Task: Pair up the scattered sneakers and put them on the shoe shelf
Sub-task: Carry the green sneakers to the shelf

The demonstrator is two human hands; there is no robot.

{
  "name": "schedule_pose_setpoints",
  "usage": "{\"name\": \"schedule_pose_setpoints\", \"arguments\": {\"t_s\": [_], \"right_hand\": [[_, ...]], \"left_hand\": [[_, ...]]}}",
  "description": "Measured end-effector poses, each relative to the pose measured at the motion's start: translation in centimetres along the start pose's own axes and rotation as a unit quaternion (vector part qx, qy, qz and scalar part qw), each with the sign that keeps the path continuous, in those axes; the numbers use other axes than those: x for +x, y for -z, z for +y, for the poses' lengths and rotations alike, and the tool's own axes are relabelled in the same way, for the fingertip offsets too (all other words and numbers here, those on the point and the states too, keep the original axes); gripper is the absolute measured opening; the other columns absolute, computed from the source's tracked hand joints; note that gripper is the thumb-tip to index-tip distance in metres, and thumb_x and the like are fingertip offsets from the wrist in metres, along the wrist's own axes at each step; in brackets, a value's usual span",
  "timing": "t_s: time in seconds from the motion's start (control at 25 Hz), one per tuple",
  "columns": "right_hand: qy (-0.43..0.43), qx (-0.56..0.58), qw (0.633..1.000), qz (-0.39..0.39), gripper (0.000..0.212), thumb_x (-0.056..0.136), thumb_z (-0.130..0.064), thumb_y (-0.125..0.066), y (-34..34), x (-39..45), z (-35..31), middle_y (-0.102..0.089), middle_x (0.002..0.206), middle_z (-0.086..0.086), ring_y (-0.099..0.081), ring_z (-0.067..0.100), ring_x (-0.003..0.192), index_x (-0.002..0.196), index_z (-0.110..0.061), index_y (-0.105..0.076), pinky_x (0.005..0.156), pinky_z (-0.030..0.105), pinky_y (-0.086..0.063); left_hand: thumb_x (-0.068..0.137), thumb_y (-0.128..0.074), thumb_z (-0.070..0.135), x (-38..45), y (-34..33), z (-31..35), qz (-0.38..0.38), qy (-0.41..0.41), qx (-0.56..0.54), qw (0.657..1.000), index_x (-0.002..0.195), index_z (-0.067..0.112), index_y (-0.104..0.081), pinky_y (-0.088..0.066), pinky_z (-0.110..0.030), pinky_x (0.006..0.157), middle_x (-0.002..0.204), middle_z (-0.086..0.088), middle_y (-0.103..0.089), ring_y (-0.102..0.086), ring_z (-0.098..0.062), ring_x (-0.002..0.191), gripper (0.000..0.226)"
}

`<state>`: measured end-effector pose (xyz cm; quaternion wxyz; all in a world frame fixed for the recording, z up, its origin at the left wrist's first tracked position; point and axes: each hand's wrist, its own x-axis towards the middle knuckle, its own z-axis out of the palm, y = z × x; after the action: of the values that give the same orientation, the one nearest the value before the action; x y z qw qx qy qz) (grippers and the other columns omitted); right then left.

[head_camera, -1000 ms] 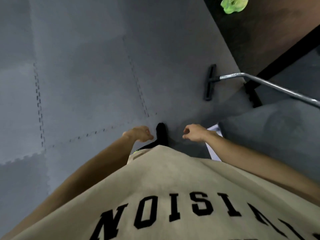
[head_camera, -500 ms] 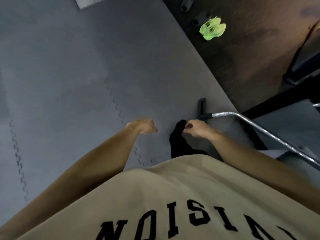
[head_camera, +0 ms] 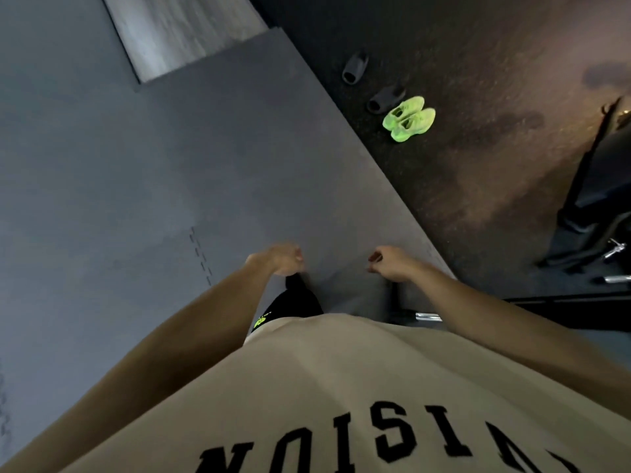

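Nearest the camera hangs a beige cotton T-shirt with black block letters, and from under its hem a leg in black shorts with a neon-green logo steps out just below the left hand.

The left hand hangs in front of the body with its fingers loosely curled, holding nothing. The right hand is level with it and a little apart, fingers likewise loosely curled and holding nothing.

Under both hands lies a grey interlocking foam floor mat, its toothed seam showing to the left of the left hand. Right of the right hand stand black gym equipment frames with chrome bars.

Beyond the mat's edge, ahead and to the right of the right hand, is a dark speckled rubber floor. On it sits a pair of neon-green sneakers, side by side and touching. Just beside them lies a black slide sandal, with a second black slide sandal a little farther off. Far ahead of the left hand a pale grey floor panel adjoins the mat.
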<state>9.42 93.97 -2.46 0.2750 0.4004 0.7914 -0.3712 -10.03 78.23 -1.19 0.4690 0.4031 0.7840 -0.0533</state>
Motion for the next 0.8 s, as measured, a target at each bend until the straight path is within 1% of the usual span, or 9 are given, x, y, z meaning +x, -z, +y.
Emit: {"name": "schedule_pose_setpoints", "arguments": {"t_s": [0.08, 0.2, 0.28, 0.36, 0.44, 0.52, 0.6, 0.72, 0.8], "right_hand": [[-0.013, 0.008, 1.000, 0.001, 0.033, 0.088, -0.030, -0.067, 2.9, 3.5, -1.5, -0.064, 0.122, 0.014, -0.059, 0.030, 0.111, 0.113, -0.009, -0.062, 0.098, 0.038, -0.047], [-0.035, 0.027, 0.999, -0.004, 0.032, 0.091, -0.027, -0.064, 8.7, 9.6, -4.7, -0.064, 0.121, 0.014, -0.059, 0.031, 0.112, 0.115, -0.005, -0.063, 0.095, 0.035, -0.046], [-0.050, 0.050, 0.997, 0.019, 0.030, 0.092, -0.024, -0.062, 13.5, 12.9, -6.9, -0.065, 0.122, 0.014, -0.059, 0.030, 0.113, 0.115, -0.005, -0.065, 0.095, 0.035, -0.046], [-0.051, 0.064, 0.996, 0.047, 0.030, 0.092, -0.022, -0.062, 17.9, 15.7, -9.3, -0.065, 0.122, 0.013, -0.058, 0.028, 0.114, 0.116, -0.006, -0.067, 0.095, 0.034, -0.045], [-0.053, 0.113, 0.989, 0.078, 0.027, 0.091, -0.019, -0.061, 22.0, 18.3, -11.0, -0.065, 0.120, 0.012, -0.059, 0.026, 0.110, 0.113, -0.006, -0.068, 0.088, 0.032, -0.046], [-0.068, 0.150, 0.982, 0.089, 0.023, 0.090, -0.019, -0.061, 25.6, 21.2, -11.6, -0.065, 0.116, 0.010, -0.059, 0.023, 0.101, 0.109, -0.009, -0.069, 0.080, 0.029, -0.045], [-0.082, 0.177, 0.976, 0.096, 0.022, 0.089, -0.020, -0.061, 28.8, 24.0, -11.4, -0.065, 0.114, 0.009, -0.056, 0.019, 0.095, 0.107, -0.010, -0.069, 0.079, 0.027, -0.044], [-0.106, 0.215, 0.965, 0.110, 0.022, 0.088, -0.024, -0.063, 33.6, 28.3, -9.9, -0.065, 0.110, 0.007, -0.059, 0.021, 0.098, 0.105, -0.011, -0.069, 0.081, 0.029, -0.046], [-0.108, 0.227, 0.962, 0.104, 0.024, 0.088, -0.027, -0.064, 36.3, 31.1, -8.9, -0.062, 0.108, 0.005, -0.059, 0.023, 0.105, 0.106, -0.012, -0.067, 0.081, 0.028, -0.044]], "left_hand": [[0.095, -0.055, 0.028, 3.6, 4.1, -0.2, -0.017, -0.007, 0.019, 1.000, 0.117, 0.001, -0.061, -0.045, -0.035, 0.094, 0.127, -0.017, -0.061, -0.057, -0.031, 0.117, 0.035], [0.096, -0.056, 0.028, 10.3, 12.0, -0.3, -0.012, -0.027, 0.034, 0.999, 0.121, 0.001, -0.061, -0.045, -0.034, 0.093, 0.126, -0.017, -0.062, -0.058, -0.032, 0.116, 0.037], [0.094, -0.057, 0.026, 14.4, 17.8, 0.3, -0.008, -0.040, 0.045, 0.998, 0.122, 0.003, -0.061, -0.046, -0.034, 0.093, 0.125, -0.016, -0.062, -0.059, -0.030, 0.114, 0.036], [0.094, -0.057, 0.025, 17.6, 23.3, 1.4, -0.003, -0.064, 0.068, 0.996, 0.116, 0.002, -0.062, -0.046, -0.034, 0.091, 0.120, -0.015, -0.064, -0.060, -0.029, 0.111, 0.032], [0.093, -0.059, 0.025, 20.5, 28.4, 2.9, 0.002, -0.096, 0.072, 0.993, 0.114, 0.004, -0.062, -0.047, -0.035, 0.090, 0.119, -0.015, -0.065, -0.061, -0.029, 0.108, 0.030], [0.092, -0.062, 0.025, 23.9, 32.7, 4.6, -0.003, -0.111, 0.077, 0.991, 0.116, 0.005, -0.061, -0.046, -0.035, 0.092, 0.121, -0.013, -0.063, -0.059, -0.030, 0.111, 0.032], [0.091, -0.063, 0.027, 27.4, 36.2, 6.5, -0.017, -0.118, 0.109, 0.987, 0.116, 0.007, -0.059, -0.045, -0.034, 0.092, 0.121, -0.011, -0.062, -0.058, -0.029, 0.112, 0.033], [0.088, -0.063, 0.032, 32.9, 41.3, 9.1, -0.020, -0.119, 0.132, 0.984, 0.115, 0.012, -0.060, -0.049, -0.036, 0.094, 0.120, -0.009, -0.064, -0.061, -0.028, 0.106, 0.034], [0.089, -0.062, 0.028, 36.1, 44.1, 11.4, 0.002, -0.136, 0.125, 0.983, 0.117, 0.009, -0.060, -0.048, -0.033, 0.090, 0.121, -0.011, -0.063, -0.060, -0.030, 0.109, 0.033]]}}
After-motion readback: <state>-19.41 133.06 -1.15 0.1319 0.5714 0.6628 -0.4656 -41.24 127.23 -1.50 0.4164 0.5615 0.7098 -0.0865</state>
